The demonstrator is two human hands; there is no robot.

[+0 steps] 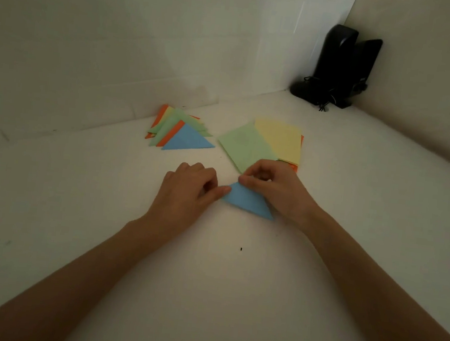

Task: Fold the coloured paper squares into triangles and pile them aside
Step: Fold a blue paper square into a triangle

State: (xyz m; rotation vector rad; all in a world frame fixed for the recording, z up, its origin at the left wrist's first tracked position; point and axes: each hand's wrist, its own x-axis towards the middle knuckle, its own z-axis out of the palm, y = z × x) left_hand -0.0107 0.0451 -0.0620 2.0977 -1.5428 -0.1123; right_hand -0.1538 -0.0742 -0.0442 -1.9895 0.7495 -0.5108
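The blue triangle [248,202] lies flat between the hands; the right hand [274,189] pinches its far corner with curled fingertips; the left hand [188,187] meets its left corner with the thumb, though whether it pinches or only presses I cannot tell. The risk, I judge: the layers sliding askew if either hold eases before creasing; the green square [244,144] just beyond the right hand could get nudged; the pile of triangles [180,131] sits beyond the left.

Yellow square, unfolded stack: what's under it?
An orange sheet shows as a strip along the right edge of the yellow square and by the right hand. Whatever else lies beneath is covered; the green square overlaps its left side.
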